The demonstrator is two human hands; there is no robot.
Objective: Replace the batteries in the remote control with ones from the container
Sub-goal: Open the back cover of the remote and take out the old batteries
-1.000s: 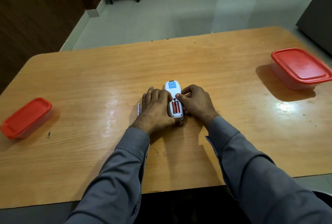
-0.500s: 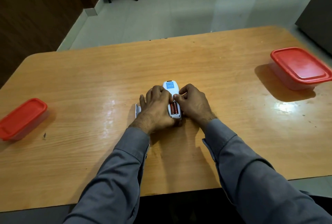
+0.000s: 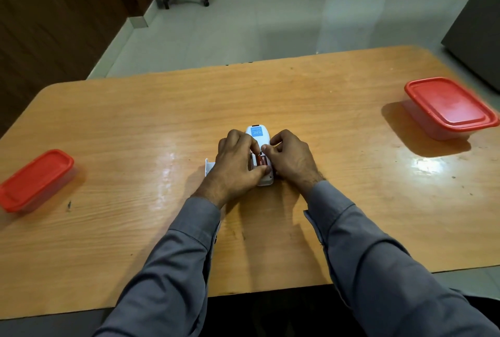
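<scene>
Your white remote control (image 3: 259,138) lies face down in the middle of the wooden worktop (image 3: 162,120), its battery bay open and a red battery (image 3: 260,160) showing inside. Your left hand (image 3: 234,167) is wrapped around the remote's left side and near end, gripping it, with the thumb across the bottom of the bay. Your right hand (image 3: 290,157) presses against the right side, its fingers curled in and the fingertips (image 3: 264,149) resting at the top of the battery; whether they have actually pinched it cannot be told. A blue label (image 3: 257,132) with white print sits on the remote's far end, but the writing is too small to read, and so is the small lettering on the battery. A white battery cover (image 3: 209,167) peeks out just left of your left hand. One red-lidded container (image 3: 35,180) sits at the far left edge, another red-lidded container (image 3: 449,106) at the far right, both closed and well apart from the remote.
</scene>
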